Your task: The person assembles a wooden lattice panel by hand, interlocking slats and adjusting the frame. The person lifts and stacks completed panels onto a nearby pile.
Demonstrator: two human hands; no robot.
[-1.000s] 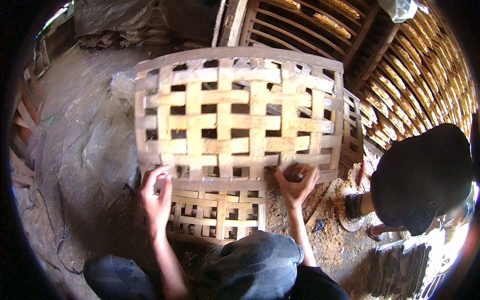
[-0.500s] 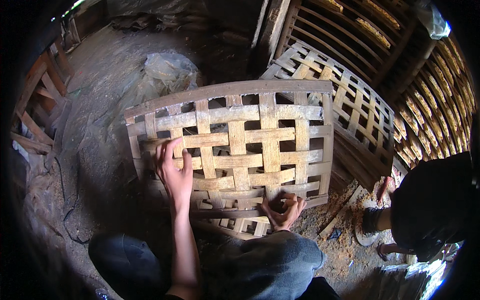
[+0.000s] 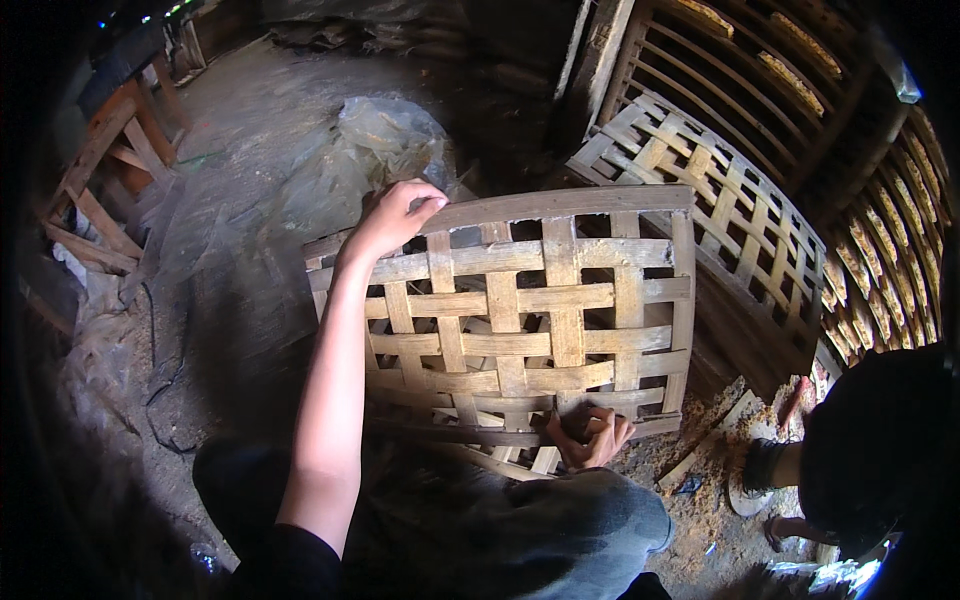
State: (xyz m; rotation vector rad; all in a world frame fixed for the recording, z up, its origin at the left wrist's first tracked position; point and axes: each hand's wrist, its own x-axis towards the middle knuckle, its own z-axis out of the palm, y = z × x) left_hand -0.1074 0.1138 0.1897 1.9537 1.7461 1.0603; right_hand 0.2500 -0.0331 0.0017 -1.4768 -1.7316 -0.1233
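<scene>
A rectangular woven bamboo tray (image 3: 510, 300) with a wooden rim lies tilted in front of me, its broad slats crossing with square gaps. My left hand (image 3: 395, 222) reaches across to the far rim near its left end, fingers bent over the wood. At the near rim, right of the middle, my right hand (image 3: 592, 438) has its fingers curled round the edge. Both hands are closed on the tray; the left fingertips are partly hidden behind it. Beneath the near rim, part of another woven tray (image 3: 510, 462) shows.
More woven trays (image 3: 735, 205) are stacked behind on the right, beside slatted wooden racks (image 3: 880, 240). Crumpled plastic sheeting (image 3: 395, 135) lies on the floor beyond. A wooden frame (image 3: 110, 215) stands at the left. Another person's dark-clothed leg (image 3: 870, 450) is at the right, above scattered debris.
My left hand has moved from the tray's woven left part up and away to its far rim. My right hand keeps its hold on the near rim. The view has shifted slightly.
</scene>
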